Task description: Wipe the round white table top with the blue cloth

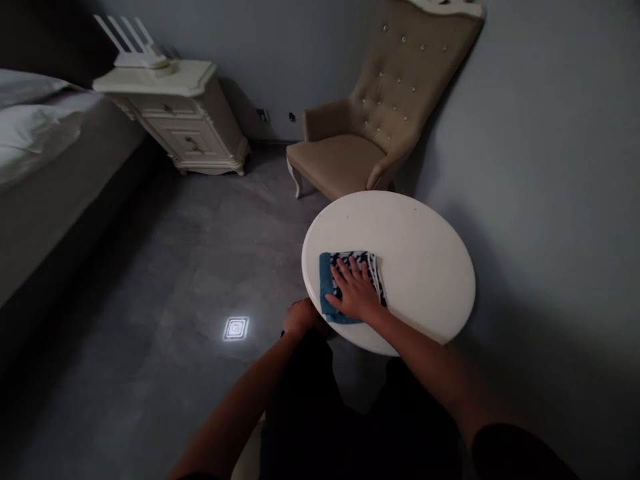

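My right hand (pixel 356 291) lies flat on a folded cloth (pixel 326 283), fingers spread across its top. The cloth has a plain teal side and a black-and-white patterned side, and rests on the left part of a round white table (pixel 425 260). My left hand (pixel 300 316) is low beside the table's left rim, above my dark-clothed leg. Its fingers are mostly hidden, so I cannot tell whether they touch the rim or hold anything.
Behind the table stands a tan buttoned armchair (pixel 340 160) against the wall. A cream nightstand (pixel 190 133) carries a white router (pixel 143 59) with upright antennas. A bed (pixel 60 160) is at the left. A bright square pattern of light (pixel 235 329) shows on the grey floor.
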Action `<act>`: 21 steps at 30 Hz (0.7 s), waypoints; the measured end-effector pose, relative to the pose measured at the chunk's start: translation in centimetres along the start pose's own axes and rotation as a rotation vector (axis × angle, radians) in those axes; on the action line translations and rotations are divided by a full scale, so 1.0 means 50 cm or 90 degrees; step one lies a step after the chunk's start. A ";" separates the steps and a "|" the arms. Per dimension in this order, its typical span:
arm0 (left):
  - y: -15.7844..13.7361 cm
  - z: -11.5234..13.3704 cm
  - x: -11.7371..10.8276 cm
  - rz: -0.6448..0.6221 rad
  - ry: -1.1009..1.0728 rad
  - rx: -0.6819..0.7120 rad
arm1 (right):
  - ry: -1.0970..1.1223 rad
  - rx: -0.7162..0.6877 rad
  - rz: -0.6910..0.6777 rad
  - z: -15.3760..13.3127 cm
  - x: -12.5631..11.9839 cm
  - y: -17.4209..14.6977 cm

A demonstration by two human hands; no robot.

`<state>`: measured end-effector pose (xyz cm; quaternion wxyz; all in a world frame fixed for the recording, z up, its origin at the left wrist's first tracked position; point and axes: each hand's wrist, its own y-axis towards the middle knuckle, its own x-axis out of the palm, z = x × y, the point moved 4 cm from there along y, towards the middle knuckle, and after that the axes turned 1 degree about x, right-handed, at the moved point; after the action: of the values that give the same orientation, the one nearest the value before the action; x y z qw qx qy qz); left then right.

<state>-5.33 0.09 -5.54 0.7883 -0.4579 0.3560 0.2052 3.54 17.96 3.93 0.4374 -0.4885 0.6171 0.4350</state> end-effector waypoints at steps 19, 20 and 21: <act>-0.001 -0.019 -0.027 -0.001 0.024 -0.112 | -0.060 0.178 0.014 0.288 -0.010 0.405; -0.001 -0.018 -0.027 -0.001 0.022 -0.114 | -0.062 0.195 0.015 0.317 -0.015 0.405; -0.002 -0.016 -0.028 -0.001 0.020 -0.115 | -0.063 0.214 0.018 0.347 -0.021 0.402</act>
<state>-6.48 -0.67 -4.71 0.7381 -0.5309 0.3480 0.2284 -14.07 37.80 3.00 0.5365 -0.3777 0.6658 0.3552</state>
